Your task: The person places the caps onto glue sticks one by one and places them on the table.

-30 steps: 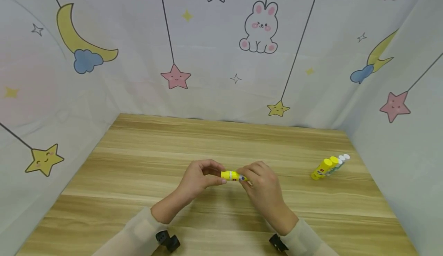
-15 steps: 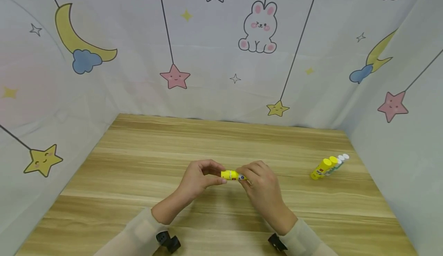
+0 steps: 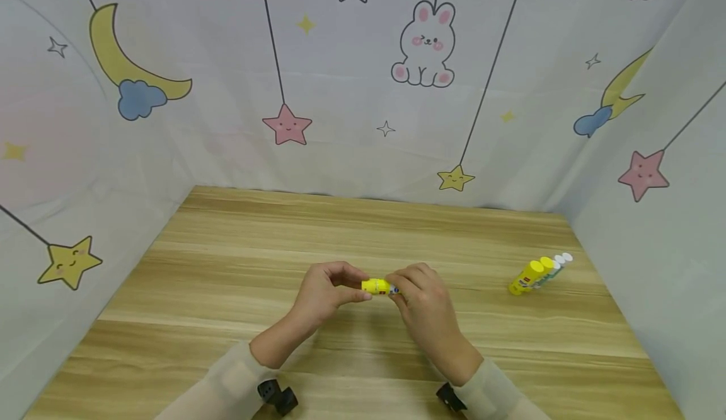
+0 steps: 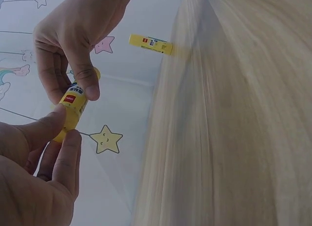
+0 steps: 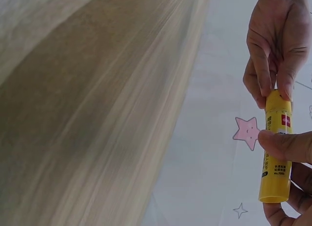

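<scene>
Both hands hold a yellow glue stick (image 3: 374, 287) level above the table, in front of the person. My left hand (image 3: 329, 294) pinches its capped end between thumb and fingers. At the other end, my right hand (image 3: 428, 300) grips the labelled body. In the right wrist view the yellow body (image 5: 274, 184) shows dark print and a red logo, with the right thumb across it. The left wrist view shows the glue stick (image 4: 73, 104) tilted between the two hands, its cap partly hidden by the left fingertips.
Two more yellow glue sticks (image 3: 529, 278) stand on the right side of the wooden table (image 3: 255, 237). Beside them are white-topped tubes (image 3: 566, 257). A printed fabric curtain (image 3: 351, 79) encloses the back and sides.
The right hand has shifted slightly left, toward the left hand. The pale band between the glue stick's cap and body has narrowed. The left hand stays nearly still.
</scene>
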